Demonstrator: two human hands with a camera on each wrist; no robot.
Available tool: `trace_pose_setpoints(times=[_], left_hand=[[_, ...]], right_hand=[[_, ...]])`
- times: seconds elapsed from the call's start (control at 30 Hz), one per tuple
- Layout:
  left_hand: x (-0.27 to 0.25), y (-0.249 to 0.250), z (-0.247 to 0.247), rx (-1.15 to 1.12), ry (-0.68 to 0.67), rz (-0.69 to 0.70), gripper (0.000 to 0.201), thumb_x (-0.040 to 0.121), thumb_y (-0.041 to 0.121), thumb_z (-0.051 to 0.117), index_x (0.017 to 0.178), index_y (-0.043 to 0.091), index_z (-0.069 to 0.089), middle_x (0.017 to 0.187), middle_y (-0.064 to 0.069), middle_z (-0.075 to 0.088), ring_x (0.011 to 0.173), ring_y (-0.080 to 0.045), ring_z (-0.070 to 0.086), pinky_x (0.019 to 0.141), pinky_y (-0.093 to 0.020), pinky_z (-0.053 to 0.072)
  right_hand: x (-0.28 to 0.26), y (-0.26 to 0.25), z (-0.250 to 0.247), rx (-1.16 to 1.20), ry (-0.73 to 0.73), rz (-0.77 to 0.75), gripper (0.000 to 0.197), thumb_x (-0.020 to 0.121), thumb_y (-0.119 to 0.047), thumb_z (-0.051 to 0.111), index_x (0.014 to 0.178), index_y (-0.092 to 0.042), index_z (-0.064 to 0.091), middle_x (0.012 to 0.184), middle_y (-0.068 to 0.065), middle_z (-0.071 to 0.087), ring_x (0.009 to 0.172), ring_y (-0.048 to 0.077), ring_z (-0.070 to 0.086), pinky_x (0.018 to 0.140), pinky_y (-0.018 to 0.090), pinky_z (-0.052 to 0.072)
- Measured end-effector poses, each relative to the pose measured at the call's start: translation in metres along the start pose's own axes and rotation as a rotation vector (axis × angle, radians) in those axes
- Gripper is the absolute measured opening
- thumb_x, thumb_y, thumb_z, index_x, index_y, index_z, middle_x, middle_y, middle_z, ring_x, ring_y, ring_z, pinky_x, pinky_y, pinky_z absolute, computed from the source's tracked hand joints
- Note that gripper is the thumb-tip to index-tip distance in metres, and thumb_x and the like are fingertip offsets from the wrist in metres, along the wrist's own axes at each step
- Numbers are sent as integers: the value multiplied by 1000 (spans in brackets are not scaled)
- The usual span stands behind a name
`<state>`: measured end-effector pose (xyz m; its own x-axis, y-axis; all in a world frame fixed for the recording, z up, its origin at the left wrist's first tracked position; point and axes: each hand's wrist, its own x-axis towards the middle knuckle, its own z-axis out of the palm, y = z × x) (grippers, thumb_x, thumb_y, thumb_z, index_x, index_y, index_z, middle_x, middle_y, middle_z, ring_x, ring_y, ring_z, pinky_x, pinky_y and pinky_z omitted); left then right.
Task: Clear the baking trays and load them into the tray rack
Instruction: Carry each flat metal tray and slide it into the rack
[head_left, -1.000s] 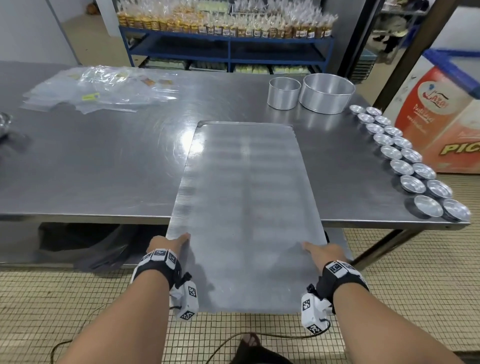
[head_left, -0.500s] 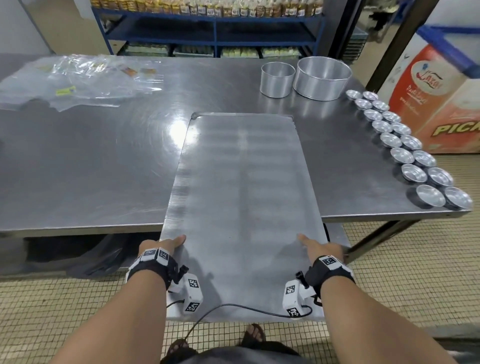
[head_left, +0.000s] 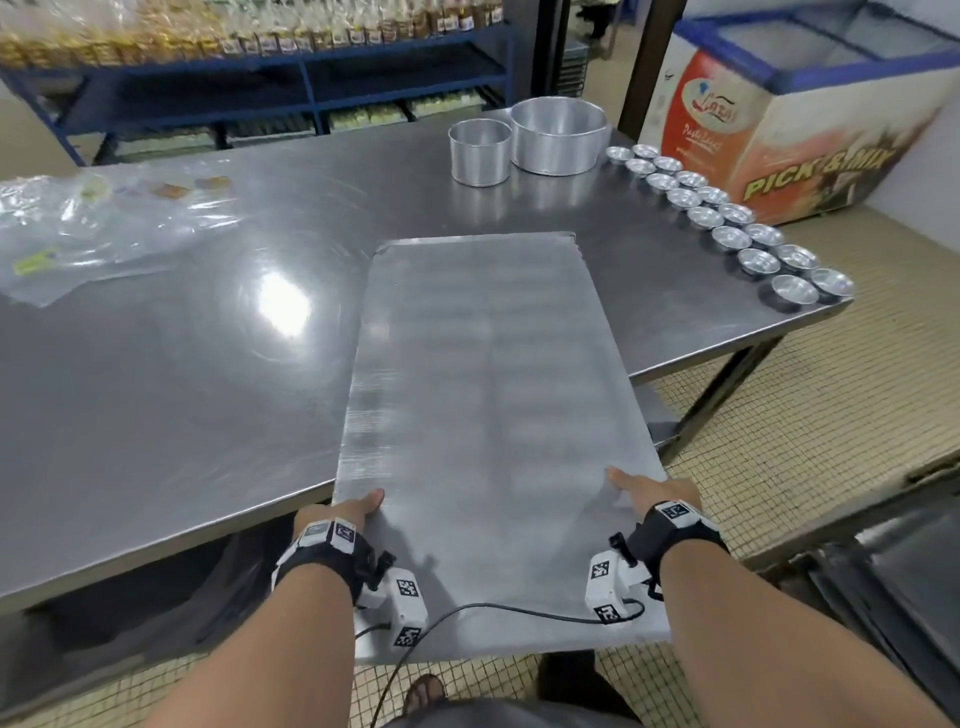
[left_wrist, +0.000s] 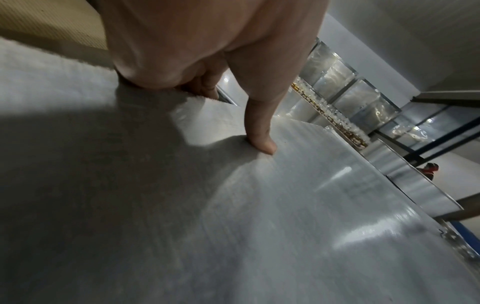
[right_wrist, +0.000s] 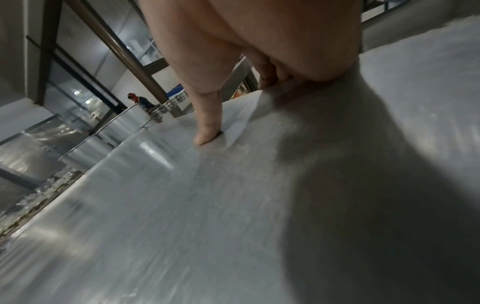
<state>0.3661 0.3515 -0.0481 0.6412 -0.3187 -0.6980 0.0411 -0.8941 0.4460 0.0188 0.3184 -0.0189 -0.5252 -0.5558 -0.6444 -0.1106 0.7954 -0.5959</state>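
Observation:
A large flat metal baking tray (head_left: 483, 395) hangs half off the front edge of the steel table (head_left: 171, 374), its surface bare. My left hand (head_left: 349, 512) grips the tray's left long edge near its near end, thumb (left_wrist: 261, 142) flat on top and fingers (left_wrist: 207, 86) curled under the rim. My right hand (head_left: 652, 491) grips the right long edge the same way, thumb (right_wrist: 206, 133) on top, fingers (right_wrist: 270, 76) wrapped under. Both wrist views show the tray's (left_wrist: 285, 226) grey top (right_wrist: 182, 205) stretching away. Dark slanted trays (head_left: 893, 582) low on the right may be the rack.
Two round cake tins (head_left: 524, 140) stand at the table's far side. Several small tart moulds (head_left: 727, 218) line its right edge. Clear plastic bags (head_left: 98, 223) lie far left. A blue shelf unit (head_left: 291, 78) stands behind, a chest freezer (head_left: 800, 114) at right.
The tray has slid farther off the table toward me and swung slightly right, both hands keeping their grip. My view has turned right, bringing in the freezer and the dark trays.

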Motion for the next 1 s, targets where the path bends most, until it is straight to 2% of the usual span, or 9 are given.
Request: trace_pose_setpoints(times=[0.07, 0.2, 0.33, 0.43, 0.5, 0.63, 0.77, 0.93, 1.0], left_hand=[[9, -3, -7, 18, -4, 10, 72, 66, 45, 91, 99, 2, 43, 103, -20, 60, 90, -36, 55, 94, -46, 46], [19, -12, -13, 99, -15, 50, 76, 64, 52, 89, 100, -2, 50, 94, -18, 61, 86, -34, 58, 89, -42, 50], [17, -20, -11, 121, -23, 89, 69, 64, 50, 90, 74, 0, 44, 76, -14, 56, 80, -33, 57, 82, -39, 48], [10, -27, -8, 136, -48, 115, 65, 62, 47, 92, 75, -2, 52, 83, -17, 63, 82, -35, 62, 85, -41, 51], [6, -33, -4, 162, -60, 143, 65, 62, 48, 91, 76, -2, 54, 86, -18, 65, 82, -36, 62, 84, -41, 52], [-1, -42, 2, 192, -85, 162, 66, 62, 50, 91, 77, -2, 54, 81, -17, 64, 80, -36, 62, 82, -42, 52], [-3, -48, 5, 152, -123, 188, 60, 61, 46, 93, 76, -1, 58, 77, -16, 66, 77, -34, 64, 86, -43, 54], [-7, -43, 3, 180, -173, 258, 69, 64, 47, 91, 103, -3, 64, 103, -21, 70, 97, -38, 67, 91, -41, 53], [-8, -39, -3, 183, -191, 277, 69, 58, 47, 93, 99, -2, 66, 101, -20, 72, 94, -37, 69, 93, -44, 54]], right_hand=[[-17, 11, 2, 35, 14, 1, 44, 80, -27, 82, 70, -5, 45, 65, 6, 52, 56, 20, 49, 55, 29, 37], [-41, 35, 3, 27, 42, 11, 51, 78, -33, 83, 96, 4, 52, 67, 7, 51, 57, 21, 49, 69, 35, 42], [-54, 55, -4, 1, 79, 30, 56, 77, -40, 81, 95, 2, 48, 83, 14, 57, 66, 27, 51, 73, 37, 42], [-60, 69, -15, 1, 118, 39, 55, 77, -41, 81, 92, -1, 46, 69, 8, 48, 61, 25, 48, 74, 38, 43], [-64, 80, -23, -7, 134, 56, 56, 76, -42, 81, 101, -1, 51, 70, 7, 49, 63, 25, 49, 75, 38, 45], [-79, 101, -37, 34, 156, 89, 78, 77, -40, 82, 130, 6, 49, 119, 20, 62, 86, 29, 52, 77, 37, 43], [-92, 117, -43, 142, 196, 149, 83, 75, -38, 84, 136, 5, 47, 132, 21, 58, 111, 38, 59, 83, 38, 43], [-120, 136, -37, 209, 267, 215, 83, 67, -43, 85, 130, 1, 53, 125, 19, 61, 106, 37, 62, 95, 47, 51], [-131, 144, -32, 257, 292, 232, 70, 69, -37, 85, 119, 3, 57, 111, 18, 64, 100, 36, 63, 95, 48, 51]])
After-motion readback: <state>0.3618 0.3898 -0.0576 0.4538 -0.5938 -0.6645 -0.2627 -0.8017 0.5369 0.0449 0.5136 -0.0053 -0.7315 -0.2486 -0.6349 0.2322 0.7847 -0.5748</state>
